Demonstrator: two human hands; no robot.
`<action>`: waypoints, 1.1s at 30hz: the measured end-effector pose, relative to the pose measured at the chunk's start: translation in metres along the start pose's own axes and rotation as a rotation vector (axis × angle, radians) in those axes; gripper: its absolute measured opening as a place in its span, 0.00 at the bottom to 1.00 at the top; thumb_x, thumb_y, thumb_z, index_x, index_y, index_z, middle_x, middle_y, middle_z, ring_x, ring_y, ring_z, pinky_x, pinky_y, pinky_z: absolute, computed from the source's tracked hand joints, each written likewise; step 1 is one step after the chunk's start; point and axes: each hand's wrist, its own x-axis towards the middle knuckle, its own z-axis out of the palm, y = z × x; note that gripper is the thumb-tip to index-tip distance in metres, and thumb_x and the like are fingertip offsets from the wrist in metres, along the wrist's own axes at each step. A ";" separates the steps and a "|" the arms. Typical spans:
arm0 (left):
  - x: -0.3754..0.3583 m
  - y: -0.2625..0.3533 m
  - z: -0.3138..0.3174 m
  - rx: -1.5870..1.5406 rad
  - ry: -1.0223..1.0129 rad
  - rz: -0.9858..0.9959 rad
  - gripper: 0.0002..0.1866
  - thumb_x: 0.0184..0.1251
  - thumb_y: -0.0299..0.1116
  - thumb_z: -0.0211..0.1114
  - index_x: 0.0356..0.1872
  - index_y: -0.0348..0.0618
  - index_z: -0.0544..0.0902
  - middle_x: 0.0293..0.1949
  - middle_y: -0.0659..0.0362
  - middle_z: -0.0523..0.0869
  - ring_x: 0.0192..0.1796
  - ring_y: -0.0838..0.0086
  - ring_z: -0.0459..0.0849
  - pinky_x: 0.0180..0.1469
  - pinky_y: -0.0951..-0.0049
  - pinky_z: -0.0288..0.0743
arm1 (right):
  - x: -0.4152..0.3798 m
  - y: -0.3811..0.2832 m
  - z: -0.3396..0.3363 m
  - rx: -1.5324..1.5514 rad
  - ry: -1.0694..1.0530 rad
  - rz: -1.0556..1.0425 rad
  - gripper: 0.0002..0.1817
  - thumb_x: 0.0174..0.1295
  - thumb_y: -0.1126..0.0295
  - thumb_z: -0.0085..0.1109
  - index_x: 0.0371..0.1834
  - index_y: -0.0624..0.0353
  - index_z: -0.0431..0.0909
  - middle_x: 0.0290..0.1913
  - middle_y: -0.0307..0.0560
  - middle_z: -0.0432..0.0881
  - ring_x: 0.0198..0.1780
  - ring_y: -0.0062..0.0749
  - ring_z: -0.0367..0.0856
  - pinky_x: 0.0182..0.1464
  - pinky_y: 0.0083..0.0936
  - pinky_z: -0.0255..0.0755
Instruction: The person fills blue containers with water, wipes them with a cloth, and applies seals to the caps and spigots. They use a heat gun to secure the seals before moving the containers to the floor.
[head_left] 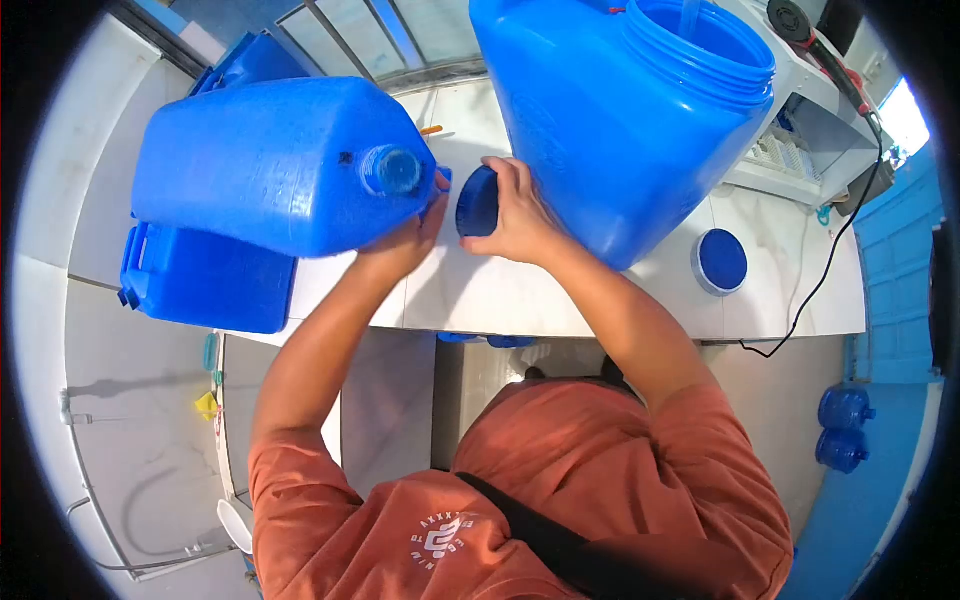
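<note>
A blue jug [240, 165] lies tilted at the left, its small spout with a cap facing right. My left hand [405, 240] grips the jug's lower right end, fingers partly hidden behind it. Just right of it, my right hand [515, 215] holds a dark blue round lid [479, 202] on edge between thumb and fingers. Beyond my right hand stands a large blue container [600, 120] with a wide, uncovered threaded mouth. Another round blue lid [721, 261] lies on the white counter [480, 300] to the right.
Another blue container [215, 280] sits below the jug at the left, and one more [260, 62] is behind it. A white machine [800, 150] and a black cable [838, 240] are at the right. Blue bottles [842, 450] stand low at the far right.
</note>
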 end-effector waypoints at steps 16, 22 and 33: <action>0.014 -0.032 0.011 0.192 -0.049 0.121 0.11 0.61 0.29 0.67 0.44 0.43 0.81 0.48 0.52 0.82 0.54 0.55 0.79 0.60 0.57 0.68 | -0.102 0.000 -0.046 0.430 -0.155 0.138 0.56 0.48 0.57 0.75 0.76 0.62 0.46 0.69 0.66 0.56 0.72 0.54 0.59 0.71 0.42 0.58; 0.059 0.009 -0.086 -0.318 0.073 -0.325 0.23 0.65 0.27 0.63 0.59 0.34 0.68 0.44 0.56 0.82 0.47 0.70 0.81 0.53 0.69 0.74 | -0.146 0.011 -0.087 1.624 -0.145 0.666 0.33 0.70 0.65 0.56 0.74 0.62 0.53 0.65 0.51 0.67 0.69 0.34 0.65 0.69 0.36 0.61; 0.086 -0.107 -0.178 -0.629 0.240 -1.056 0.25 0.68 0.56 0.62 0.40 0.40 0.83 0.33 0.62 0.83 0.31 0.76 0.81 0.38 0.75 0.76 | -0.077 0.010 -0.048 0.649 -0.315 0.270 0.35 0.71 0.59 0.57 0.74 0.64 0.55 0.59 0.51 0.74 0.59 0.31 0.72 0.63 0.30 0.66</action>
